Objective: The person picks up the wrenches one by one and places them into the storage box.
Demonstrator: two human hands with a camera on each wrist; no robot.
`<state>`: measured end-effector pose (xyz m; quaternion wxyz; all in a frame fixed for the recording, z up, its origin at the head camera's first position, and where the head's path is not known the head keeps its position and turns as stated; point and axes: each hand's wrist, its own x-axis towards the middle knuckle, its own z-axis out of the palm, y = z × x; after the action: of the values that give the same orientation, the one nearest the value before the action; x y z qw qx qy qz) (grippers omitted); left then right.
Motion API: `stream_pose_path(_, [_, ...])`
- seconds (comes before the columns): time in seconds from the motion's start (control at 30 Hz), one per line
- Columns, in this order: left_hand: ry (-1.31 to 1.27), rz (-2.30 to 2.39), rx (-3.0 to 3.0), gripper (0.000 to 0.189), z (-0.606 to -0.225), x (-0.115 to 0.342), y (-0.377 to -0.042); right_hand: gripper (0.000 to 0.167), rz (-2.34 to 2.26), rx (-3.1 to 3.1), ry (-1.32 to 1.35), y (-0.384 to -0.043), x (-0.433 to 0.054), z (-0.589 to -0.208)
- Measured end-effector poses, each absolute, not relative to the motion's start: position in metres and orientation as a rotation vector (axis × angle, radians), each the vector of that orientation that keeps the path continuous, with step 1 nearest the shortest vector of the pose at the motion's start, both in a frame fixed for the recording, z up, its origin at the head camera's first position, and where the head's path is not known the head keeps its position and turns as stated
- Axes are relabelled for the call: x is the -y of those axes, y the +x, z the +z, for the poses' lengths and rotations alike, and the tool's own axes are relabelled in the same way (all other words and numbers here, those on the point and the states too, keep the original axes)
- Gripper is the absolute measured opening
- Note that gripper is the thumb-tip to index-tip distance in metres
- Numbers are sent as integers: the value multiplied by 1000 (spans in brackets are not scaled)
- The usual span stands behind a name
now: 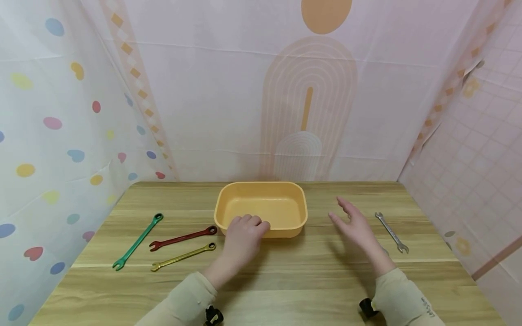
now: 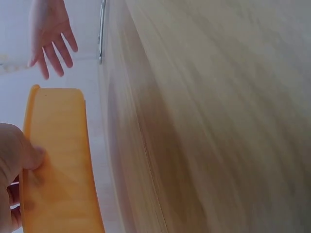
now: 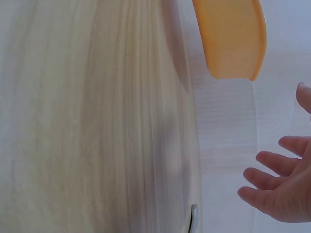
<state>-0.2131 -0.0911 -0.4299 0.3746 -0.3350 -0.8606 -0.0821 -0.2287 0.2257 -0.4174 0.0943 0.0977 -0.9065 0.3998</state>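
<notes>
My left hand (image 1: 244,242) grips the front rim of a yellow-orange plastic basin (image 1: 281,213), thumb on the outer wall and fingers over the inside. In the left wrist view a strip of pale backdrop shows between the basin (image 2: 60,121) and the tabletop, so it is held above the table. Right of the basin, my right hand (image 1: 356,226) hangs in the air with fingers spread, holding nothing. The right wrist view shows that hand (image 3: 286,187) below the basin's end (image 3: 233,43). Beyond it lies a silver wrench (image 1: 392,233).
Left of the basin on the wooden table (image 1: 306,280) lie a green wrench (image 1: 138,242), a red wrench (image 1: 183,237) and a gold wrench (image 1: 183,257). Patterned curtains (image 1: 224,108) hang behind the table and along both sides.
</notes>
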Motion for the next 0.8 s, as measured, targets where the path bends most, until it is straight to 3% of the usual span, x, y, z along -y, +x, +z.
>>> stream_pose_path(0.8, [-953, -193, 2231, 20, -439, 67, -201, 67, 1610, 2648, 107, -230, -232, -413])
